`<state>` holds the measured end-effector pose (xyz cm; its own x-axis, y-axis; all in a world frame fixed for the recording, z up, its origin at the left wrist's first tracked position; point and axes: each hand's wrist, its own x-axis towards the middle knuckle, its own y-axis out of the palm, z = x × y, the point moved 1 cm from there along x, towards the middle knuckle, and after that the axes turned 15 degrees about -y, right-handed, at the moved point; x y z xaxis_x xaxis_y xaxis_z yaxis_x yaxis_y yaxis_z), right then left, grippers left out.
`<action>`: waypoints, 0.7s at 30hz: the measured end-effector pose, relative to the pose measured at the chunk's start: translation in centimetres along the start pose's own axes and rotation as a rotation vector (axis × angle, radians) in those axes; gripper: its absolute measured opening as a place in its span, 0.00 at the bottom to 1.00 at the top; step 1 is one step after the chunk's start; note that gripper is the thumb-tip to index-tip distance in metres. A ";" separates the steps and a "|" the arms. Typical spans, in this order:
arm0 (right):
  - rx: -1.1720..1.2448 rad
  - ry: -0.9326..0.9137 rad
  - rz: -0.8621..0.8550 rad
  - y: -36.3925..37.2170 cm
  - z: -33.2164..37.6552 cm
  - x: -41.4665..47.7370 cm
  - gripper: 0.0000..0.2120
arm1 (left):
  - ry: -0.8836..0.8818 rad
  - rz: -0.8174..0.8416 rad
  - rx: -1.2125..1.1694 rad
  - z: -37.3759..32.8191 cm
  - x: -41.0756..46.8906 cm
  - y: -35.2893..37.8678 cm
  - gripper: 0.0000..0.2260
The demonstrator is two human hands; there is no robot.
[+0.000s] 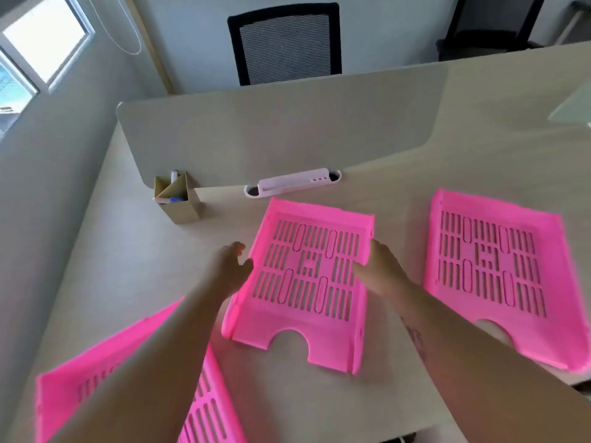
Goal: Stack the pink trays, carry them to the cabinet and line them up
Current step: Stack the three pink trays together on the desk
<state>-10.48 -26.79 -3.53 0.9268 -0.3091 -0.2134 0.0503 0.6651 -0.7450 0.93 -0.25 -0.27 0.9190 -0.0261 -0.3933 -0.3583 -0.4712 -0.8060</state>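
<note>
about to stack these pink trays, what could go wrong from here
1. The middle tray lies skewed on the desk; lifted crooked, it may not nest.
2. The left tray is partly hidden under the left arm and could get knocked.
3. The pen holder stands near the left hand.

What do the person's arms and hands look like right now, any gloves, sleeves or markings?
Both arms are bare to the bottom edge of the view, with no sleeves showing. The left hand and the right hand wear no gloves, and no rings, watch or bracelet are visible. The right forearm carries a dark mark, apparently a tattoo, too blurred to make out.
</note>
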 end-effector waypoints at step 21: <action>0.034 -0.053 0.071 -2.3 -3.6 1.0 0.33 | -0.336 -0.038 -0.151 0.6 -6.9 5.3 0.08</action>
<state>-11.02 -31.02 -4.28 0.9469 -0.2245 -0.2303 -0.0045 0.7067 -0.7075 -7.38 -2.06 -2.12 0.8168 0.2735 -0.5080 -0.2736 -0.5917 -0.7583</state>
